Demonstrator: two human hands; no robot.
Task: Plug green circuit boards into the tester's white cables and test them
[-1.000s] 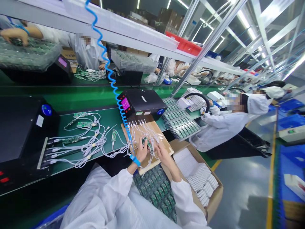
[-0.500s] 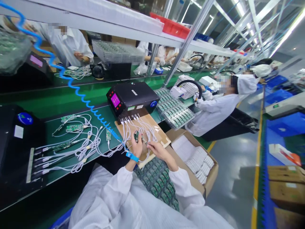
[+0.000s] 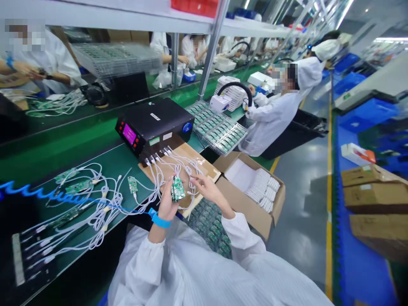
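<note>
My left hand (image 3: 167,205), with a blue band on its wrist, is closed around a green circuit board (image 3: 177,189) whose face is turned up. My right hand (image 3: 208,189) is to the right of it, fingers stretched out and slightly apart at the white cables (image 3: 196,166); I cannot make out anything held between them. These cables run from the front of a black box tester (image 3: 159,121) with a lit pink screen, over a brown board (image 3: 208,163) on the bench. Below my hands lies a tray of green circuit boards (image 3: 208,225).
An open carton (image 3: 251,221) of white pieces stands at right. Left on the bench are tangled white cables (image 3: 103,212) and a loose circuit board (image 3: 132,185). Trays of boards (image 3: 219,131) stand beyond the tester. A co-worker (image 3: 274,114) sits further along; a shelf post (image 3: 212,53) rises behind.
My view has swung right. The circuit board in my left hand now shows its face. My right hand has moved away from it, towards the white cables, with its fingers more spread.
</note>
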